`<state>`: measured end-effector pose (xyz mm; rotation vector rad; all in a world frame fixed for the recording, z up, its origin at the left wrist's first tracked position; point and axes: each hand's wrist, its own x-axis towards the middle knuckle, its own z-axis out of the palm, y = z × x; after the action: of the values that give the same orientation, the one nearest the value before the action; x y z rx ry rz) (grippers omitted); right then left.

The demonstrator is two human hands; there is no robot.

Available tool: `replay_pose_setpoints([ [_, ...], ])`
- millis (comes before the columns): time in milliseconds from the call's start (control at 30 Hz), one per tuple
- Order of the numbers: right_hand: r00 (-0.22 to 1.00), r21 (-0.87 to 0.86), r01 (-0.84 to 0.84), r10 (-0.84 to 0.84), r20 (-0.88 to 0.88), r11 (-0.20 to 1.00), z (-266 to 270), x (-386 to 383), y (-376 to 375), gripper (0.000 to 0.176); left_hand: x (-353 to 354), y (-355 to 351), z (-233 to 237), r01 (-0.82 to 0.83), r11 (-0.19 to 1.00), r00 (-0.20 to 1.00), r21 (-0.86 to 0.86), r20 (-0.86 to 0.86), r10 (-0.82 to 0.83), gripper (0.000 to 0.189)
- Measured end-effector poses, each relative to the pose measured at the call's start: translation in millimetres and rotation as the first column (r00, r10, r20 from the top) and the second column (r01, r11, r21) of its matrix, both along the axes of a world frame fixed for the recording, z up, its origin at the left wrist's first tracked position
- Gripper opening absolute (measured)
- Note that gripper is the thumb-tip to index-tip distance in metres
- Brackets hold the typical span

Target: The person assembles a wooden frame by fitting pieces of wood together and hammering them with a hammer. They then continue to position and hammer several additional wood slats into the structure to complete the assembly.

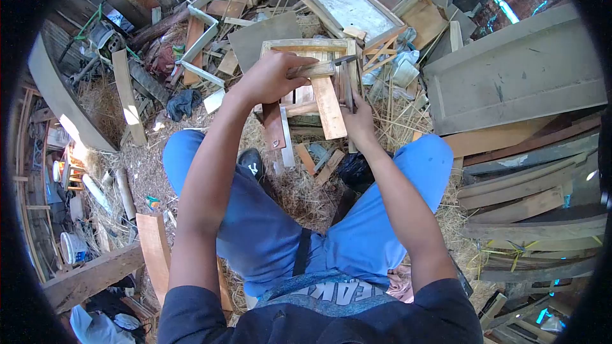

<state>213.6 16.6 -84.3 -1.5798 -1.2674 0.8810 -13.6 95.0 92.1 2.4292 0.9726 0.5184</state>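
Our left hand (271, 79) is clenching a hammer (320, 69) above the frame (306, 44), raised for striking, while our right hand (358, 120) is gripping the plank (328, 107) lying across that frame, keeping it steady.

Scrap timber (210, 19) crowds behind the pale wooden frame (306, 44); a grey panelled door (516, 76) walls its right. Straw-strewn floor (140, 159) leftward lies open.

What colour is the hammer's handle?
Pale brown wood. The head view shows the handle gripped in the left hand.
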Motion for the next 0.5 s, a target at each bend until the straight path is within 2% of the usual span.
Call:
replay_pose_setpoints([
  [67, 1.000, 0.009, -0.003, 0.003, -0.029, 1.000, -7.2, 5.9, 0.0, 0.050, 2.6, -0.7, 1.3, 0.000, 1.000, 1.000, 0.003, -0.015, 0.000, 0.048],
  [133, 0.990, 0.021, 0.077, -0.074, -0.121, 0.997, -7.1, 10.2, -2.8, 0.053, 3.6, 0.6, 1.1, 0.002, 1.000, 1.000, -0.006, -0.013, -0.002, 0.049],
  [167, 0.991, 0.021, 0.074, -0.071, -0.115, 0.997, -6.3, 14.0, -4.2, 0.053, 3.3, 2.2, -0.5, -0.002, 1.000, 1.000, -0.007, -0.007, 0.002, 0.049],
  [233, 0.976, 0.099, 0.021, 0.001, -0.219, 0.995, 5.6, 17.1, -7.7, 0.053, 2.6, 4.2, -2.4, 0.033, 0.999, 0.999, 0.014, -0.016, -0.033, 0.050],
  [267, 0.977, 0.025, 0.038, -0.032, -0.210, 0.999, 12.3, 20.3, -11.6, 0.054, 1.1, 4.2, -3.2, 0.029, 0.999, 1.000, 0.015, -0.010, -0.029, 0.050],
  [333, 0.970, -0.008, 0.047, -0.048, -0.238, 0.999, 27.9, 22.9, -22.1, 0.053, -0.9, 2.3, -0.3, 0.103, 0.990, 0.994, 0.091, -0.052, -0.099, 0.050],
  [500, 0.944, -0.134, 0.056, -0.096, -0.316, 0.989, 40.0, 35.6, -36.6, 0.054, -4.1, 4.4, -7.3, 0.148, 0.988, 0.988, 0.048, 0.033, -0.150, 0.044],
])
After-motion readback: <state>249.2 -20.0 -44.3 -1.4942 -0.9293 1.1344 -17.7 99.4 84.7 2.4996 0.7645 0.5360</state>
